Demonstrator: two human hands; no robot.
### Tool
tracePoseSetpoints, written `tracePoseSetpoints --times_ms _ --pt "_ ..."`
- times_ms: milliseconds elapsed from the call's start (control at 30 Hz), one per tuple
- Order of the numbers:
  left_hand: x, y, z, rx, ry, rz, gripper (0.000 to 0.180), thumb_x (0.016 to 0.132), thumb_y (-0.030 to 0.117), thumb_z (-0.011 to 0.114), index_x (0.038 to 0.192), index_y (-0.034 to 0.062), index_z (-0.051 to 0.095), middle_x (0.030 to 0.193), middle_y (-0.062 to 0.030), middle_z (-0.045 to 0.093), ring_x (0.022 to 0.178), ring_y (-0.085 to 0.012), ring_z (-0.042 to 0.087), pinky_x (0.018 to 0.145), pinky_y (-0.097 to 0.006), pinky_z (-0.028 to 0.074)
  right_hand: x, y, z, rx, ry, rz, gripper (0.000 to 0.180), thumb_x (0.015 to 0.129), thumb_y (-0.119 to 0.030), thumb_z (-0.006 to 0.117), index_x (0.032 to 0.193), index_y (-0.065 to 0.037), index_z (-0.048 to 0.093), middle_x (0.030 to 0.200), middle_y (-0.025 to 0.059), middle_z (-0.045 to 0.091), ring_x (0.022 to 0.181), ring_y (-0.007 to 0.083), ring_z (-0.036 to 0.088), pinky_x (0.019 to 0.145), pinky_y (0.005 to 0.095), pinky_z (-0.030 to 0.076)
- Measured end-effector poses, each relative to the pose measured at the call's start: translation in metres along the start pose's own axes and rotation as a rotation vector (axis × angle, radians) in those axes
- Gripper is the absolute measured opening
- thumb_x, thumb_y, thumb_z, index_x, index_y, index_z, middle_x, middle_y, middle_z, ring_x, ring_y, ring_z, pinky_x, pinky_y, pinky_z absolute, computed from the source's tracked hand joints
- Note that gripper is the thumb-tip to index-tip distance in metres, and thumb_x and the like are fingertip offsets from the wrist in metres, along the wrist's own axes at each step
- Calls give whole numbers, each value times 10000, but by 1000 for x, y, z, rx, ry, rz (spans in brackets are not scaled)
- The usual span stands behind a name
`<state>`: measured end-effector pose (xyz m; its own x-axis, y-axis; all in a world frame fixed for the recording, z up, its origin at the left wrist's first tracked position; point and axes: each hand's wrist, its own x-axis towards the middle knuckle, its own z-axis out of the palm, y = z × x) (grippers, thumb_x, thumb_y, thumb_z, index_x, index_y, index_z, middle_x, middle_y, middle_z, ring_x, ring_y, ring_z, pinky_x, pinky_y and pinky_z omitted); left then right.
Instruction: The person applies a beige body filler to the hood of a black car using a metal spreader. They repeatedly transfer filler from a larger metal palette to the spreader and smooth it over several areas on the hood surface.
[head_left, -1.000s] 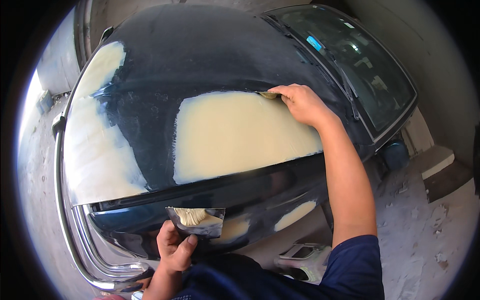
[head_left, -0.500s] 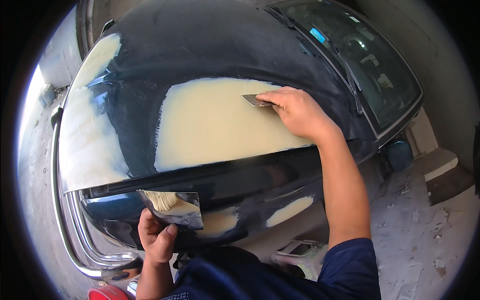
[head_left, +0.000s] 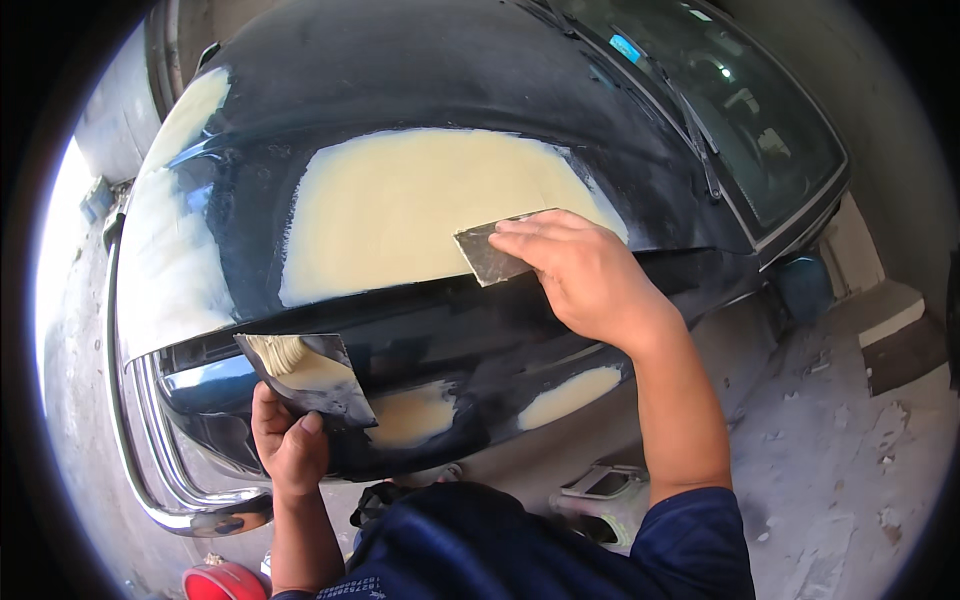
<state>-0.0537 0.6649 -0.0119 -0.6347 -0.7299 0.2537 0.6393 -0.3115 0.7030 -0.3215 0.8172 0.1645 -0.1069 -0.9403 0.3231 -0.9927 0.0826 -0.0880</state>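
Observation:
A large patch of cream body filler covers the middle of the dark car hood. My right hand pinches a flat grey spreader over the patch's near edge, by the fender; whether its edge touches the surface I cannot tell. Lower left, my left hand grips a thin dark mixing plate from below. A ridged lump of cream filler lies on that plate. Smaller filler patches show on the fender below, one beside the plate and another further right.
More filler coats the hood's front edge at left. A chrome bumper bar curves round the car's front. The windshield and wiper stand at upper right. A red bowl and a pale stool are on the floor close to me.
My right hand has drawn the spreader down toward the patch's near edge and turned its flat face into view. My left hand and the plate have shifted slightly up and left.

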Motion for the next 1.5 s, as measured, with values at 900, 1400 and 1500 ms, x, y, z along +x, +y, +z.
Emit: tracePoseSetpoints --times_ms 900,1400,1500 --pt "9 3 93 36 -610 -286 379 944 60 539 1302 -37 462 1138 -66 590 1037 -125 534 915 -276 421 -67 -98 -32 750 402 -191 377 740 75 622 1114 31 643 1191 216 610 1144 329 584 1018 432 431" --pt "8 22 38 30 -261 -100 394 910 34 554 1274 -72 447 1190 -123 584 1096 -168 543 972 -296 393 14 72 -19 -124 165 248 367 857 28 483 1191 -53 611 1133 163 633 1056 311 590 926 371 460" --pt "4 21 22 20 -193 -122 395 908 42 559 1271 -70 452 1198 -131 584 1108 -178 544 977 -302 392 42 94 -2 -132 105 282 381 858 20 481 1201 -78 614 1109 161 640 1043 302 582 920 367 457"
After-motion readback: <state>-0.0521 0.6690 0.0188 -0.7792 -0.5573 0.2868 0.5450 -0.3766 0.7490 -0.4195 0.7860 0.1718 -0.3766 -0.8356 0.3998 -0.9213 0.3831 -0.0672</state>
